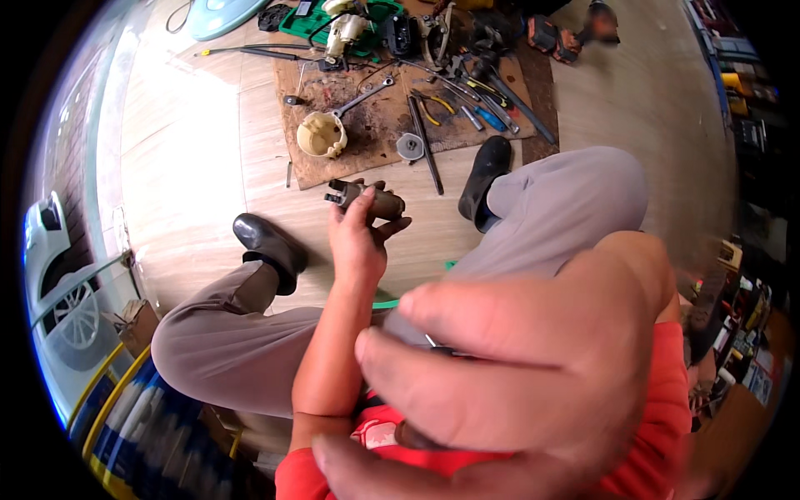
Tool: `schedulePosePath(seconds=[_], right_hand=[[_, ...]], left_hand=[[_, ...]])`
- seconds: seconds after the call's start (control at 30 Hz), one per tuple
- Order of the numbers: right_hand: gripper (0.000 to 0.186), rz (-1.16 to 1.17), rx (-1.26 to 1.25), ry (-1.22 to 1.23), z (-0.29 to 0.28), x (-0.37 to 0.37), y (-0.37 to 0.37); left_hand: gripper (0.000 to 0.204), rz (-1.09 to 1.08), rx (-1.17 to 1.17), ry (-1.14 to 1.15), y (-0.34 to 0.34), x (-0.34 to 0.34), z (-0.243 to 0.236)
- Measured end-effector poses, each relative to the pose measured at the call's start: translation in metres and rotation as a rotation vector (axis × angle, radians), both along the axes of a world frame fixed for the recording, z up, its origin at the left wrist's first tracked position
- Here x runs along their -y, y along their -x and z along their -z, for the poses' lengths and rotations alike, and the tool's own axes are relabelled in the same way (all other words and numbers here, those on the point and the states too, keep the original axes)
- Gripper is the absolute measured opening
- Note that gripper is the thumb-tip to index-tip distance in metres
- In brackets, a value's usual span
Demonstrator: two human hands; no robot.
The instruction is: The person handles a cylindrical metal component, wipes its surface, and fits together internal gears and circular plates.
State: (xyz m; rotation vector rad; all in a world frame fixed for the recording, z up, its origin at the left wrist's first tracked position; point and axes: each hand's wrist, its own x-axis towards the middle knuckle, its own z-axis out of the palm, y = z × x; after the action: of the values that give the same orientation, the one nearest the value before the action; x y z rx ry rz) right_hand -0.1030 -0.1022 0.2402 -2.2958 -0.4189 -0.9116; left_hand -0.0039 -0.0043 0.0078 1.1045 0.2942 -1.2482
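My left hand reaches out over the floor between my knees. Its fingers wrap round a dark metal cylinder with two short prongs at its left end. Very close to the camera, my right hand looms large and slightly blurred. Its fingers are spread and curved, and I see nothing gripped in them. A small dark thing with a bright tip shows in the gap between those fingers; I cannot make out what it is.
Ahead, a stained cardboard sheet carries a cream plastic housing, a ratcheting wrench, yellow-handled pliers, a blue-handled screwdriver and a round grey part. A cordless drill lies far right. My boots flank the cardboard.
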Motion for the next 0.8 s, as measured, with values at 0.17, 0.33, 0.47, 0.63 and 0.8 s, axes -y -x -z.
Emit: schedulePosePath(seconds=[0.17, 0.33, 0.47, 0.63, 0.8], right_hand=[[0.016, 0.028, 0.047, -0.047, -0.011, 0.007, 0.005], [0.015, 0.069, -0.064, -0.018, 0.004, 0.027, -0.011], [0.025, 0.279, -0.223, 0.125, 0.036, 0.054, -0.03], [0.012, 0.461, -0.541, 0.069, 0.072, 0.079, -0.042], [0.015, 0.517, -0.948, 0.112, 0.118, 0.086, -0.051]], left_hand=[[0.032, 0.101, 0.011, 0.074, -0.018, -0.007, -0.056], [0.035, 0.063, 0.198, 0.071, -0.063, -0.015, -0.123], [0.044, 0.151, 0.467, 0.118, -0.116, -0.014, -0.158], [0.041, 0.077, 0.696, 0.161, -0.162, 0.015, -0.187], [0.035, 0.067, 0.71, 0.109, -0.178, 0.019, -0.168]])
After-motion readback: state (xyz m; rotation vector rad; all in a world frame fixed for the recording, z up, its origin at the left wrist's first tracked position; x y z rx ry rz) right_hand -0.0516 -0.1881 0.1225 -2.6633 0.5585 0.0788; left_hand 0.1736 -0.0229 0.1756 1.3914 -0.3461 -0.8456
